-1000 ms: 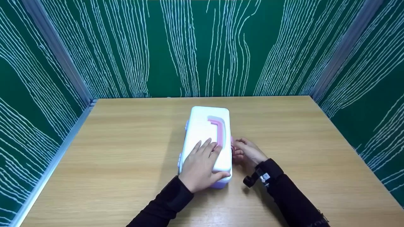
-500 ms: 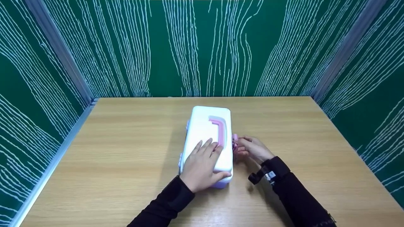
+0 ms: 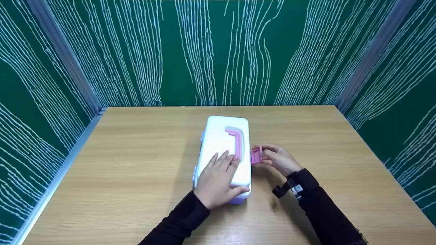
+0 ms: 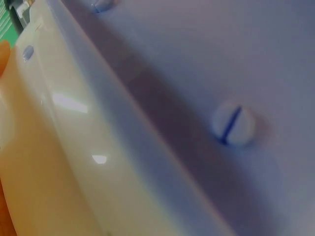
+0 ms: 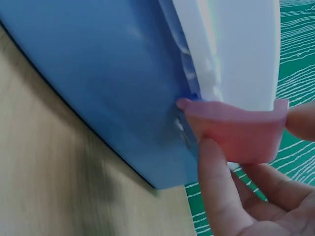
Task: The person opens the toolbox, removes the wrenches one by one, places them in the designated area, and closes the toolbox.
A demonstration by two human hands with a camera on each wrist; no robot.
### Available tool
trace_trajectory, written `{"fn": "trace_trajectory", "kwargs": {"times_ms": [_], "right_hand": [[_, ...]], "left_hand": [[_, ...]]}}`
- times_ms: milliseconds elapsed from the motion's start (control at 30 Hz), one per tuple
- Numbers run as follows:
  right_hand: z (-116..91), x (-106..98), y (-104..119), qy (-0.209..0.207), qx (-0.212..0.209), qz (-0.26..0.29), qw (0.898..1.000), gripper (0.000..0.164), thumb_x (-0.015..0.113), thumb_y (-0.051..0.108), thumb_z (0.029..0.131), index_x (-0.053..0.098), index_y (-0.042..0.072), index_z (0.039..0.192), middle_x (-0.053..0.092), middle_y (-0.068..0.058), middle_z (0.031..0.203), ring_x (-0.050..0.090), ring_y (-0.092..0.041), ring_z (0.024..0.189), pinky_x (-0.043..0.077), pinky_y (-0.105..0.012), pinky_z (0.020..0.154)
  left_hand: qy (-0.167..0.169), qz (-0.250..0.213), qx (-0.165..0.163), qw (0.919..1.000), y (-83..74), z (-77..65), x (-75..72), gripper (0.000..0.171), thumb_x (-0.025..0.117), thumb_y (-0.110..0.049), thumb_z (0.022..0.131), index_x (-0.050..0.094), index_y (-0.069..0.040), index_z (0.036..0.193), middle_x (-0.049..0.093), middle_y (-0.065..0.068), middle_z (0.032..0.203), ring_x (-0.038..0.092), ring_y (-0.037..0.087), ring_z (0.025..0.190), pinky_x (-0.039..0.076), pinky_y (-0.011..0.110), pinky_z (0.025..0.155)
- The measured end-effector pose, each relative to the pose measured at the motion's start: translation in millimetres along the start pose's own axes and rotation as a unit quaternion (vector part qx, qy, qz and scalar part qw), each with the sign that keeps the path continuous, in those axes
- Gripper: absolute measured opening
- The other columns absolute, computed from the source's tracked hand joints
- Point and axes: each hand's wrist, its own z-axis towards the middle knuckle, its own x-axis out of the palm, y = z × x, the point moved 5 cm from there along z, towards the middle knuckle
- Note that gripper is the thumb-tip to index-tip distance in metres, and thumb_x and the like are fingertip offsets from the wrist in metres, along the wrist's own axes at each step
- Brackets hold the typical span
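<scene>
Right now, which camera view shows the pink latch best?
The right wrist view: the pink latch appears large there, held by the right hand. The head view shows it small, against the box; the left wrist, none of it.

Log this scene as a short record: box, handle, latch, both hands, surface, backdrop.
Box: bluish-purple below, white lid down on top
Handle: pink, lying in the lid's recess
Latch: pink, sticking out from the box's right side
Left hand: resting on the lid, fingertips by the handle's near end
Right hand: holding the latch in its fingers
Surface: wood-grain table
Backdrop: green walls with pale wavy lines
</scene>
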Motion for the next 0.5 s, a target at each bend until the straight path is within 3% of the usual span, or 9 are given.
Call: {"fn": "trace_trajectory", "kwargs": {"times_ms": [200, 400, 500], "right_hand": [[0, -6, -1, -0.008, -0.019, -0.081, 0.996, 0.046, 0.049, -0.001, 0.093, 0.043, -0.015, 0.137, 0.056, -0.029, 0.132, 0.066, -0.011, 0.102, 0.057, -0.024, 0.087], [1, -6, -5, -0.025, -0.043, -0.208, 0.977, 0.048, 0.064, 0.001, 0.086, 0.054, -0.01, 0.132, 0.059, -0.028, 0.129, 0.06, -0.01, 0.094, 0.052, -0.016, 0.079], [2, -4, -10, -0.02, -0.039, -0.23, 0.972, 0.051, 0.068, 0.004, 0.085, 0.054, -0.009, 0.132, 0.06, -0.029, 0.125, 0.058, -0.013, 0.094, 0.052, -0.017, 0.078]], "left_hand": [[-0.002, 0.003, -0.001, 1.0, 0.5, -0.2, 0.0, 0.083, 0.05, -0.073, 0.085, 0.05, -0.012, 0.142, 0.055, 0.007, 0.143, 0.041, 0.026, 0.142, 0.028, 0.044, 0.12], [-0.002, 0.001, -0.002, 1.0, 0.2, -0.5, 0.3, 0.084, 0.05, -0.073, 0.085, 0.05, -0.012, 0.142, 0.055, 0.007, 0.143, 0.041, 0.026, 0.141, 0.028, 0.044, 0.12], [-0.007, 0.002, 0.0, 1.0, -0.2, -0.6, 0.1, 0.083, 0.051, -0.073, 0.085, 0.051, -0.012, 0.142, 0.055, 0.007, 0.142, 0.042, 0.026, 0.141, 0.028, 0.044, 0.119]]}}
